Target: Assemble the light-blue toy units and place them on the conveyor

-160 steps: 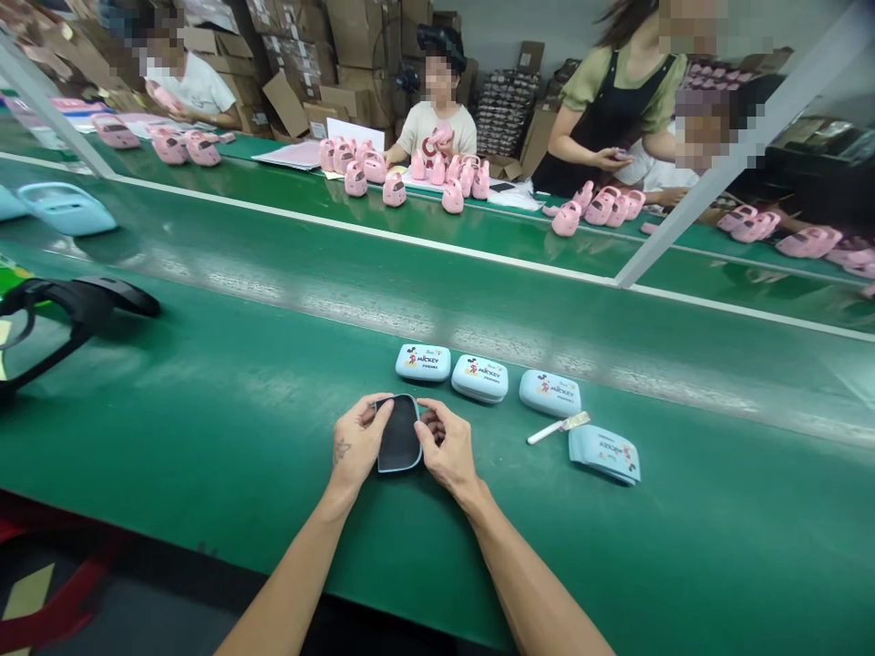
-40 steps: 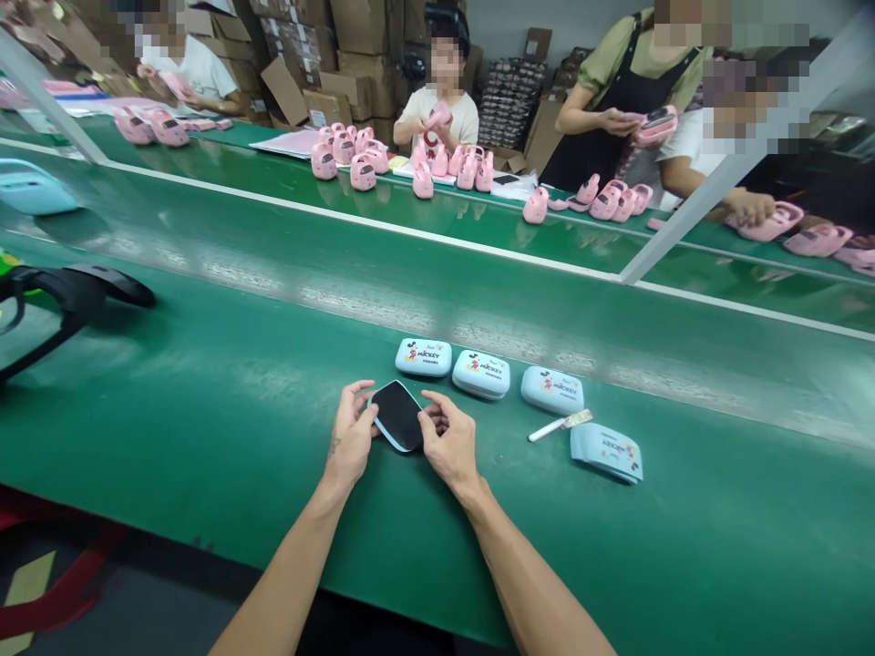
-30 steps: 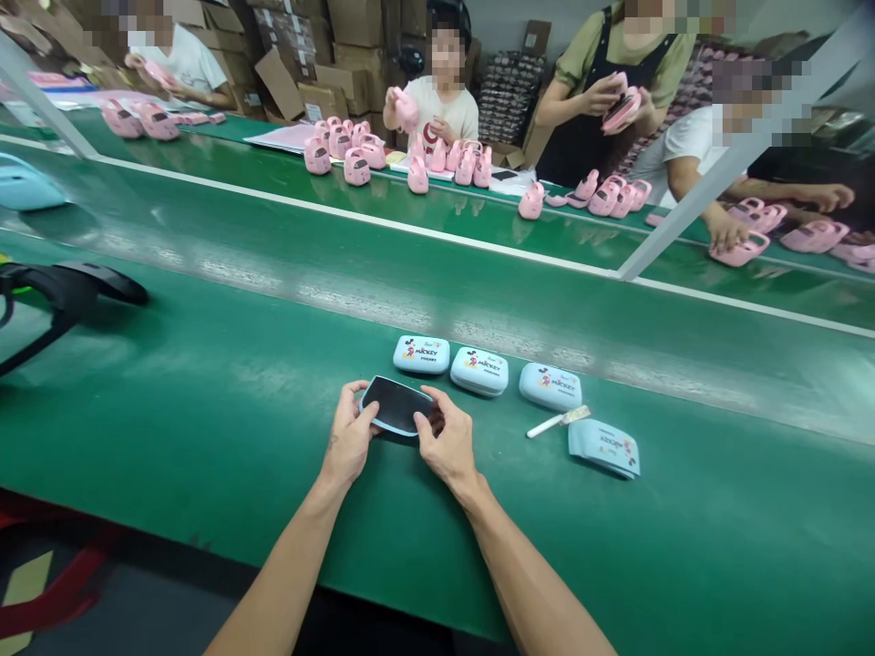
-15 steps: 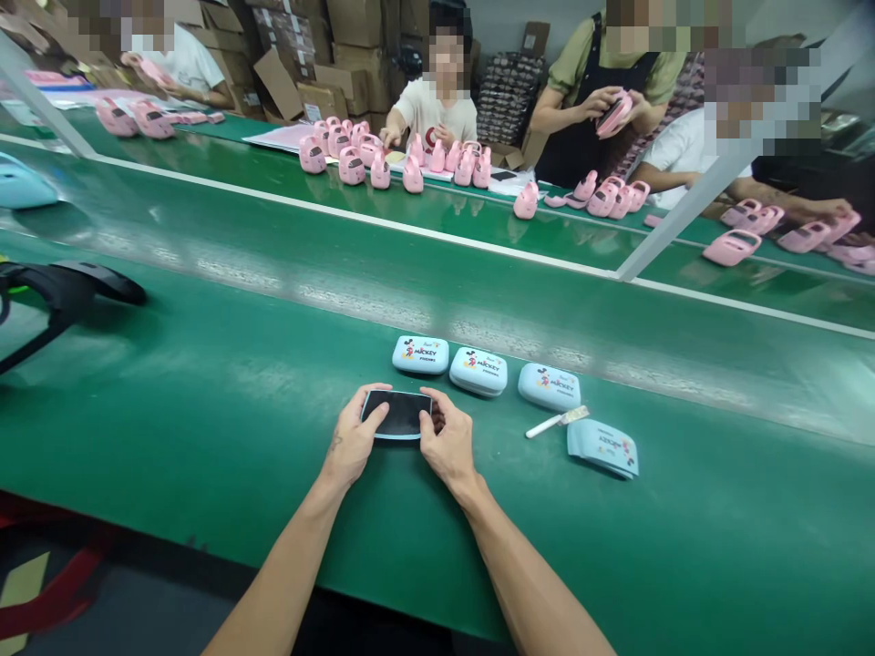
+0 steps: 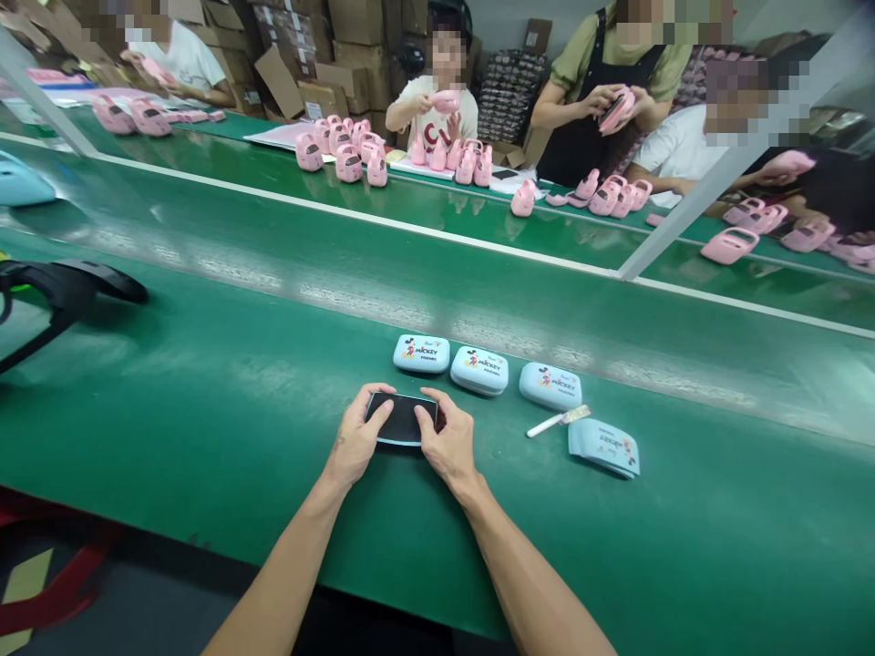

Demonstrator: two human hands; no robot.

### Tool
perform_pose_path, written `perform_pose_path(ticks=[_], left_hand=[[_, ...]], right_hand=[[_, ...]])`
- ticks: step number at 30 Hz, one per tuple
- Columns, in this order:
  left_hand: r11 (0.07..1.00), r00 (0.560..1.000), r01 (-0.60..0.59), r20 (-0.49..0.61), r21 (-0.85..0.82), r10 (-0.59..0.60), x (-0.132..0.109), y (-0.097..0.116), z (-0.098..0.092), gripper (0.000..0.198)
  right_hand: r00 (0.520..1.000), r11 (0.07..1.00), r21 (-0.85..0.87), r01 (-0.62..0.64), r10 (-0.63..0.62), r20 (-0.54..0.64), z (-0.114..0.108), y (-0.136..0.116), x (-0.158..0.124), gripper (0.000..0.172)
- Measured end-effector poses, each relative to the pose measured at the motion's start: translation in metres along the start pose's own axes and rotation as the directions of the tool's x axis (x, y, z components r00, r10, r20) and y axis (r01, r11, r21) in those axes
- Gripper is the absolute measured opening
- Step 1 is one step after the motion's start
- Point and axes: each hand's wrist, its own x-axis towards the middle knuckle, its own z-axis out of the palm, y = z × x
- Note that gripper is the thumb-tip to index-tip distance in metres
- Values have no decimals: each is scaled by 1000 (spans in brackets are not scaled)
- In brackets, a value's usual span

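A curved rectangular panel [image 5: 401,429], black on its upper face with a thin light-blue edge, is held between both hands above the green table. My left hand [image 5: 358,434] grips its left end with the thumb on the black face. My right hand [image 5: 443,435] grips the right end, thumb also pressed on the face. The panel's underside is hidden. Just beyond it are three light-blue printed cases: a left case [image 5: 421,354], a middle case [image 5: 479,370] and a right case [image 5: 550,386].
A white-handled brush [image 5: 547,425] lies beside a stack of light-blue printed panels [image 5: 604,446] to the right. A black curved object [image 5: 61,292] is at the left. Across the green table [image 5: 205,437], several people handle pink cases [image 5: 348,164] behind a white rail [image 5: 355,214].
The panel has shifted slightly right in my hands, and my right thumb now rests further in on its black face. Across the table, one person has raised a pink case.
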Motion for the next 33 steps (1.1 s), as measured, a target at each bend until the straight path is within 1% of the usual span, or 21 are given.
perform_pose_path(ticks=[3, 5, 7, 10, 13, 16, 19, 21, 23, 26, 27, 30, 33], left_hand=[[993, 999, -41, -6, 107, 42, 0, -1, -1, 24], [990, 999, -48, -13, 136, 51, 0, -1, -1, 23], [992, 999, -41, -13, 117, 43, 0, -1, -1, 24], [999, 1000, -18, 15, 30, 17, 0, -2, -1, 27], [1000, 1000, 12, 22, -18, -12, 0, -2, -1, 28], [1000, 1000, 2, 5, 29, -3, 0, -2, -2, 27], [992, 999, -51, -11, 117, 53, 0, -2, -3, 24], [991, 999, -51, -12, 127, 52, 1, -4, -4, 24], [996, 999, -28, -29, 83, 30, 2, -5, -4, 25], [999, 995, 0, -104, -43, -4, 3, -4, -2, 29], [996, 993, 12, -113, -93, -22, 2, -3, -1, 31], [979, 996, 56, -62, -194, -69, 1, 2, 0, 40], [985, 998, 46, -22, -164, -51, 0, 1, -1, 50]], right_hand=[[1000, 1000, 8, -7, 7, -5, 1, 1, 0, 26], [1000, 1000, 19, -20, 20, -4, 2, 2, 0, 25], [1000, 999, 23, -29, 29, -6, 2, 2, 0, 25], [999, 999, 25, -31, 31, -10, 1, 0, 0, 25], [1000, 999, 29, -13, 13, -2, -1, -2, 0, 25], [1000, 1000, 24, 2, -3, 9, -2, -3, -1, 27], [1000, 1000, 10, -1, 1, 11, -2, -2, -1, 28], [1000, 1000, 21, -4, 3, 22, -1, 0, -1, 28], [999, 998, 67, -17, 14, 47, -1, 3, 0, 33], [995, 986, 159, -50, 35, 97, -1, 6, 0, 49], [993, 983, 176, -60, 41, 107, 0, 6, 0, 52], [992, 978, 190, -83, 63, 113, 1, 8, 0, 49], [992, 979, 182, -93, 75, 100, 3, 9, 0, 47]])
